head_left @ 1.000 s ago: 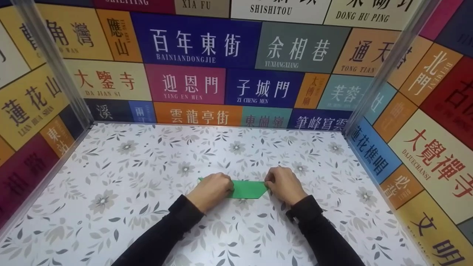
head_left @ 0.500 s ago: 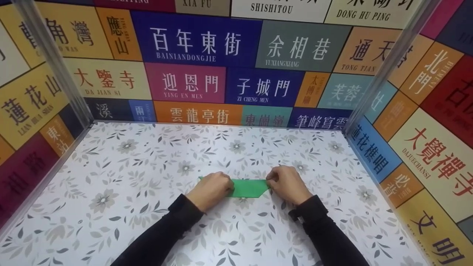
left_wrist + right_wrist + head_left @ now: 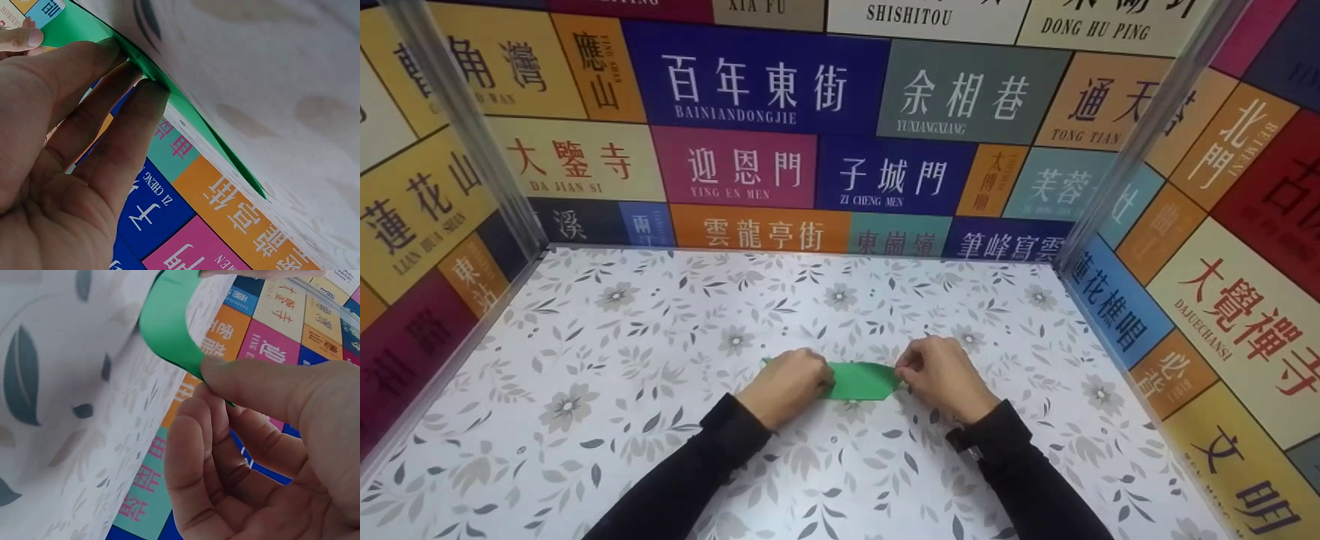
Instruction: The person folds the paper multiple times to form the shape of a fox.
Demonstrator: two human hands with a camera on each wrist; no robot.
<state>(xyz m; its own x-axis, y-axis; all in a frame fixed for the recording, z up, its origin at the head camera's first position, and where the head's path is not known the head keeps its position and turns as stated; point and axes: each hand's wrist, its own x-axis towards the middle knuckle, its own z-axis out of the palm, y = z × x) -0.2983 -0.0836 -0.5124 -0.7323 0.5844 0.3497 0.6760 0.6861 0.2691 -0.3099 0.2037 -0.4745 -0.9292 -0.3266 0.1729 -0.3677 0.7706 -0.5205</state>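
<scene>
A narrow strip of green folded paper (image 3: 861, 381) lies between my two hands on the table, its right end slanted. My left hand (image 3: 791, 386) presses the strip's left part against the tabletop, and in the left wrist view its fingertips (image 3: 152, 87) and thumb touch the paper (image 3: 211, 132). With thumb and index finger, my right hand (image 3: 945, 375) pinches the strip's right end. That end curves up off the table in the right wrist view, where the green paper (image 3: 169, 318) bends toward the thumb. The other right fingers (image 3: 185, 450) are loosely bent below it.
The table (image 3: 660, 465) has a white cover with grey flowers and leaves. A back wall (image 3: 757, 82) and side walls of coloured panels with Chinese characters enclose it. Clear corner strips (image 3: 1140, 142) join the walls.
The right end of the green paper, pinched by my right hand, has shifted slightly left and now curves up. My left hand has stayed nearly in place.
</scene>
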